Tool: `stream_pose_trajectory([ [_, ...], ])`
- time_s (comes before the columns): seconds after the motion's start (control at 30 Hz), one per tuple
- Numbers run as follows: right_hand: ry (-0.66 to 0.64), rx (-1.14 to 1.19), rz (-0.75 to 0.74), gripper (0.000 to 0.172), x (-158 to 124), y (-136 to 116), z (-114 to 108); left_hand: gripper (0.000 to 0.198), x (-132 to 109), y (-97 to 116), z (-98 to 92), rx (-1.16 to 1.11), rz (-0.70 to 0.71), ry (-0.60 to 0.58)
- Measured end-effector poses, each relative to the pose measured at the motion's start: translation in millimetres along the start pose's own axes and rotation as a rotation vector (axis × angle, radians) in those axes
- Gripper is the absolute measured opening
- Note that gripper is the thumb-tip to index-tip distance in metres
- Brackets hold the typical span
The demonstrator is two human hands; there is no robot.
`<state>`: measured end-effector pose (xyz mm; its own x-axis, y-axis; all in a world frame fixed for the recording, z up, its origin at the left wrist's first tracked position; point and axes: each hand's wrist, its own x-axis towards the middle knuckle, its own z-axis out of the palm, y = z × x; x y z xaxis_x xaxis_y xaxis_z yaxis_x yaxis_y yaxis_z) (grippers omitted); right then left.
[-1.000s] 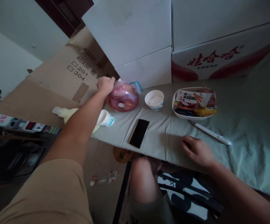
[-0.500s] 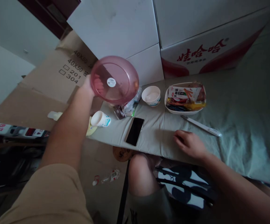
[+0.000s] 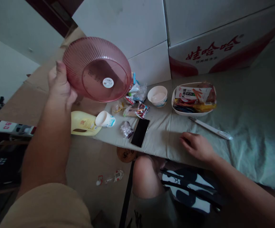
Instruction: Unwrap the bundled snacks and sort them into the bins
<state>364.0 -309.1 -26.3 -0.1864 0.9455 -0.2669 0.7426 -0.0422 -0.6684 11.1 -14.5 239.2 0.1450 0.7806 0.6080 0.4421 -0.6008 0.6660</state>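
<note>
Grey-green bench (image 3: 251, 126) is now showing more packets (image 3: 142, 110), left fingers (image 3: 61, 71) gripping the raised pink bowl (image 3: 99, 72); right fingers (image 3: 187, 145) are curling closed near its front edge (image 3: 170, 154), room spreading rightward.

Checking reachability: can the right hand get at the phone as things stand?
Probably yes: only cloth shows between the right hand and the phone. A snack packet crowds the phone's far end, but the side facing the hand looks open.
</note>
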Motion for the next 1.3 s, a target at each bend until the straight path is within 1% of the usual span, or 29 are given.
stream_pose_trajectory([
  [0.07, -0.002, -0.026, 0.015, 0.036, 0.7, -1.0, 0.4, 0.098, -4.5, 6.6, -6.3, -0.006, 0.064, -0.04],
  [0.1, -0.007, -0.034, 0.019, 0.036, 1.0, -1.3, 0.5, 0.095, -6.6, 9.5, -9.9, 0.008, 0.088, -0.035],
  [0.17, -0.02, -0.04, 0.017, 0.035, 1.4, -1.2, 0.6, 0.092, -11.4, 13.1, -18.0, 0.088, 0.123, 0.053],
  [0.23, -0.024, -0.039, 0.015, 0.036, 1.9, -0.6, 0.7, 0.088, -17.2, 12.7, -26.0, 0.227, 0.135, 0.162],
  [0.3, -0.02, -0.042, 0.017, 0.036, 2.3, 0.1, 1.0, 0.074, -23.6, 8.6, -30.4, 0.414, 0.091, 0.221],
  [0.4, -0.008, -0.068, 0.023, 0.036, 2.8, 1.1, 2.2, 0.043, -31.1, -4.7, -25.7, 0.656, -0.094, 0.238],
  [0.43, -0.003, -0.077, 0.023, 0.036, 2.9, 1.5, 2.8, 0.039, -32.3, -11.5, -21.5, 0.704, -0.154, 0.228],
  [0.5, 0.009, -0.086, 0.018, 0.036, 3.2, 2.3, 4.1, 0.038, -32.7, -29.1, -11.2, 0.756, -0.232, 0.177],
  [0.57, 0.022, -0.085, 0.011, 0.036, 3.6, 3.4, 5.6, 0.038, -31.3, -50.7, -0.2, 0.799, -0.26, 0.067],
  [0.67, 0.055, -0.085, 0.004, 0.035, 4.5, 5.7, 8.1, 0.041, -29.0, -83.9, 15.5, 0.941, -0.267, -0.094],
  [0.77, 0.093, -0.086, -0.014, 0.036, 5.3, 8.6, 10.0, 0.041, -28.7, -112.0, 29.8, 1.05, -0.272, -0.188],
  [0.83, 0.11, -0.079, -0.036, 0.036, 5.7, 9.9, 10.6, 0.039, -29.0, -127.9, 37.8, 1.056, -0.285, -0.2],
  [0.97, 0.14, -0.056, -0.093, 0.034, 6.8, 10.0, 10.7, 0.037, -27.9, -156.4, 49.5, 1.06, -0.322, -0.173],
  [1.1, 0.17, -0.057, -0.147, 0.033, 8.4, 8.8, 10.7, 0.029, -26.0, -182.5, 59.3, 1.033, -0.332, -0.269],
  [1.2, 0.22, -0.07, -0.183, 0.033, 9.8, 7.5, 10.6, 0.026, -25.9, -200.5, 67.6, 1.002, -0.343, -0.338],
  [1.3, 0.269, -0.094, -0.224, 0.034, 11.0, 6.1, 10.6, 0.024, -25.7, -217.9, 77.6, 0.969, -0.346, -0.336],
])
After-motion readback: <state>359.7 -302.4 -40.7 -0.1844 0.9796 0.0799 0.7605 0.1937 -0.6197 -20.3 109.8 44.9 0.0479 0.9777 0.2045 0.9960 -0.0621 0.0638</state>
